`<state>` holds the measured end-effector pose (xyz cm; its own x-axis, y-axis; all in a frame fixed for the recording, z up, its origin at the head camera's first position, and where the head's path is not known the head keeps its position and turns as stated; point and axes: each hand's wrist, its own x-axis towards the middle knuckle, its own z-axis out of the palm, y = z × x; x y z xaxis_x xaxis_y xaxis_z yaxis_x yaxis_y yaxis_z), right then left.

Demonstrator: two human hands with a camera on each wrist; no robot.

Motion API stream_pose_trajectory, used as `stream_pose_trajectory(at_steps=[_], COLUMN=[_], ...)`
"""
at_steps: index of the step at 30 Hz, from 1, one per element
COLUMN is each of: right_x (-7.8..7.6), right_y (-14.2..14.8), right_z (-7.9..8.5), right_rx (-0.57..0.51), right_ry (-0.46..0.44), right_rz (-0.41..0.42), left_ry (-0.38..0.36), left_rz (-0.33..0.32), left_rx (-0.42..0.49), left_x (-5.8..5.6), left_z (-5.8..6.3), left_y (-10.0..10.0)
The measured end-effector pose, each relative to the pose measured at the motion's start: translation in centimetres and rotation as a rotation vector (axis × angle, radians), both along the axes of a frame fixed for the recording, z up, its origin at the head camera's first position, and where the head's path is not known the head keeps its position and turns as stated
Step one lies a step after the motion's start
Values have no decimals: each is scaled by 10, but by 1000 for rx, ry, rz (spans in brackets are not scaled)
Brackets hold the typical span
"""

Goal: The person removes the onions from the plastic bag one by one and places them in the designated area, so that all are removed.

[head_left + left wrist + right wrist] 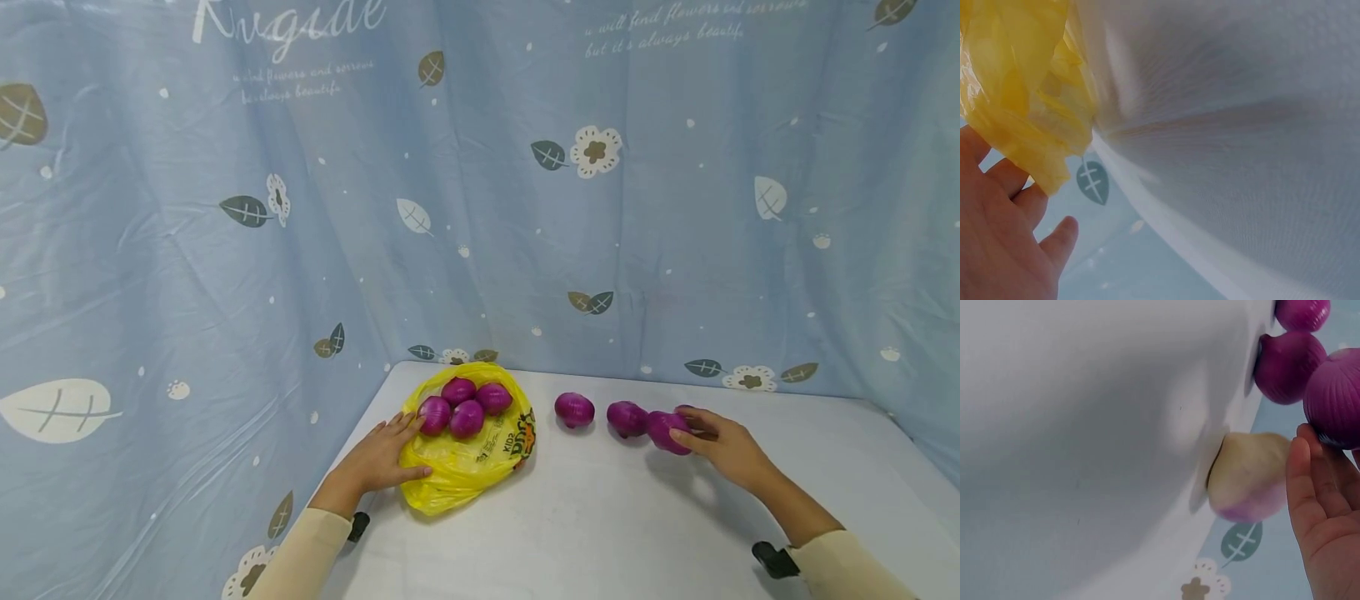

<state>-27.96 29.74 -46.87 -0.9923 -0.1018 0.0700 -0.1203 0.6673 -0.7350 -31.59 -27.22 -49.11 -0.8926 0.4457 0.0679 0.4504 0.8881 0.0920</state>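
Note:
My right hand grips a purple onion between thumb and fingers, held up off the white table. Partly hidden behind that hand is a pale, purple-tinged bulb, plain in the right wrist view. Two more purple onions, a nearer one and one farther left, lie on the table beside the gripped one. On the left, a yellow plastic bag lies spread with several purple onions in its mouth. My left hand touches the bag's left edge, fingers extended and thumb apart.
The white table meets a blue printed curtain at its back and left. The bag's printed side faces the loose onions. Black straps, one left and one right, show at the wrists.

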Motion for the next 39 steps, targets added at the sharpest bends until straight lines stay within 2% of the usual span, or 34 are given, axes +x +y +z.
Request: stream_pose_trajectory(at_steps=[11,39], right_x=[8,17], right_y=[19,68], right_z=[4,5], right_rx=[32,14], right_ry=[34,25], right_rz=[-13,-53], left_ry=[-1,-1], left_rz=[-1,-7], left_rx=[0,12], left_x=[-2,-2], left_z=[-3,0], left_y=[-1,0])
